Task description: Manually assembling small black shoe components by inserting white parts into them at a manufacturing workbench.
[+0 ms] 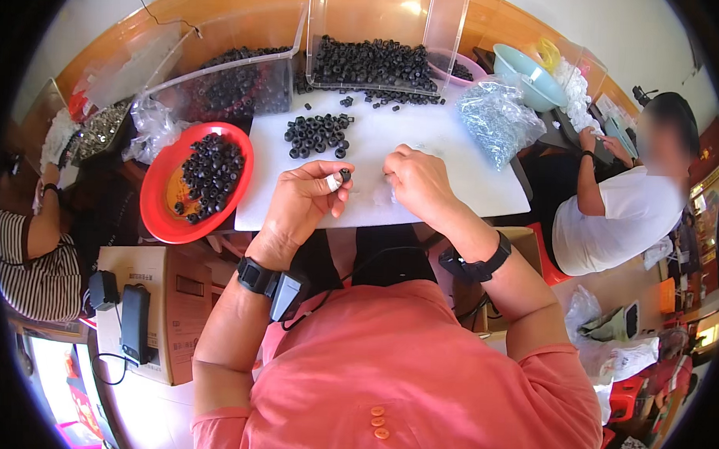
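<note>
Between the thumb and fingers of my left hand [309, 195] is a small black cylindrical part [344, 176] with a hole in its end. White tape wraps the left thumb. My right hand [420, 183] is closed in a pinch just to the right, over the white board [487, 199]. Whatever its fingertips hold is too small or hidden to make out. Beyond my hands, a loose group of similar black parts [319, 134] lies on the board. At left stands a red bowl [155, 213] partly filled with black parts.
Clear plastic bins [372, 89] of black parts line the back. A clear bag [502, 122] of thin silvery pieces rests at the board's right, near a light blue basin [538, 92]. Co-workers sit at left [42, 253] and right [621, 210]. A cardboard box [154, 320] stands below left.
</note>
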### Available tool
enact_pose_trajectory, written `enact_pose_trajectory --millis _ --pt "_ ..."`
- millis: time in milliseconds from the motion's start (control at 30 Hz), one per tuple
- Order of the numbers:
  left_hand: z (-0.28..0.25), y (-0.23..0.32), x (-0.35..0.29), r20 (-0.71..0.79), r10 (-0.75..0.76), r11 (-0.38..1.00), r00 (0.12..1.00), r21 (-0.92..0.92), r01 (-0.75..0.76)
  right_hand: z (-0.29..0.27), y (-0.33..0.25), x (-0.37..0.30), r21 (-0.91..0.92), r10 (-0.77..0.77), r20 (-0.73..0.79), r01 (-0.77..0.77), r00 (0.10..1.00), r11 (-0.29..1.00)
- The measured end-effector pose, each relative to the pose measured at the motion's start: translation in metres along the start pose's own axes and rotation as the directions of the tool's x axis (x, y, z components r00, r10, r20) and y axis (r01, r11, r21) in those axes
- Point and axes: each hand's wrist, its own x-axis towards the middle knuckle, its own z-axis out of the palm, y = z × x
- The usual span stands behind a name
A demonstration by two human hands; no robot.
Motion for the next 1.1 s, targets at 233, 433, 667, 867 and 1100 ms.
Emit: enact_pose_trajectory --millis 233,433,667,867,1100 --pt "0.011 0.000 -0.005 -0.110 0.045 0.990 0.993 0.141 -0.029 0.003 0.001 0.004 -0.001 0.065 -0.033 -0.065 0.997 0.998" --pt "0.010 0.001 -0.008 -0.074 0.026 0.992 0.997 0.129 -0.016 0.006 -0.004 0.005 -0.130 0.038 -0.011 -0.040 0.999 0.991" --pt "0.005 0.001 -0.014 0.026 -0.058 0.998 0.998 -0.005 0.058 0.008 -0.010 -0.002 -0.109 0.041 -0.101 -0.052 0.994 0.993" --pt "-0.004 0.005 -0.010 0.183 -0.132 0.990 0.974 -0.015 0.137 0.008 -0.012 -0.006 -0.017 -0.020 -0.200 0.017 0.980 1.000" --pt "-0.003 0.007 -0.001 0.234 -0.220 0.959 0.947 -0.126 0.254 0.013 -0.005 -0.009 0.094 0.079 -0.237 -0.058 0.968 0.994"
